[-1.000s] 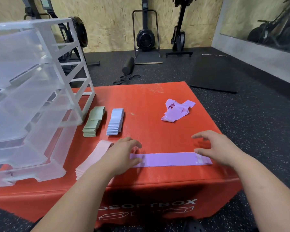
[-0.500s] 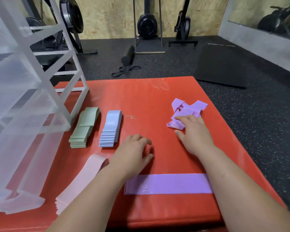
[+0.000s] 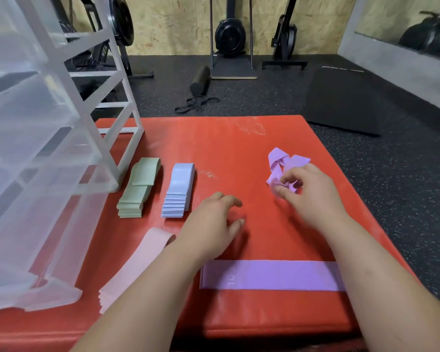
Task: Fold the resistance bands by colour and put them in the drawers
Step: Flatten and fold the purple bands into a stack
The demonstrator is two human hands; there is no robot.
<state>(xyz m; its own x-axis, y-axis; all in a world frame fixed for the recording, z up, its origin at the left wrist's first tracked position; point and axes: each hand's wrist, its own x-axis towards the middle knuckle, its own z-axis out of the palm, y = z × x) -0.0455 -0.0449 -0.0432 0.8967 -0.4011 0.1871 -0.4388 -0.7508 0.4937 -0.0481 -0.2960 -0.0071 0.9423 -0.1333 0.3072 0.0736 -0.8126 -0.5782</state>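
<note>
Pinching with thumb and fingertips, the right hand (image 3: 313, 196) has hold of the near edge of a tangled heap of purple bands (image 3: 288, 162) at the centre right of the frame; how many bands are in that heap cannot be told. Its fingers are curled together on the fabric. The left hand (image 3: 214, 224) lies lower centre, fingers loosely bent and slightly apart, holding nothing, over the bare red box top (image 3: 239, 143).

One single purple band (image 3: 269, 275) lies flat and stretched out across the lower centre, its ends passing under both forearms.

Three folded stacks sit left of centre, one per colour. The green stack (image 3: 137, 191) and the blue stack (image 3: 178, 191) lie side by side, near each other but not touching. The pink stack (image 3: 135, 265) lies below them, toward the lower left, partly hidden by the left forearm. Layers in each stack are too thin to count surely.

One clear plastic drawer unit (image 3: 36, 148) fills the left side, cut off by the frame edge, its front corner just beside the green stack.

On the dark floor in the upper part of the frame lie one black foam roller (image 3: 200, 80), one black mat (image 3: 346, 100) and a loose black strap (image 3: 196, 104).
</note>
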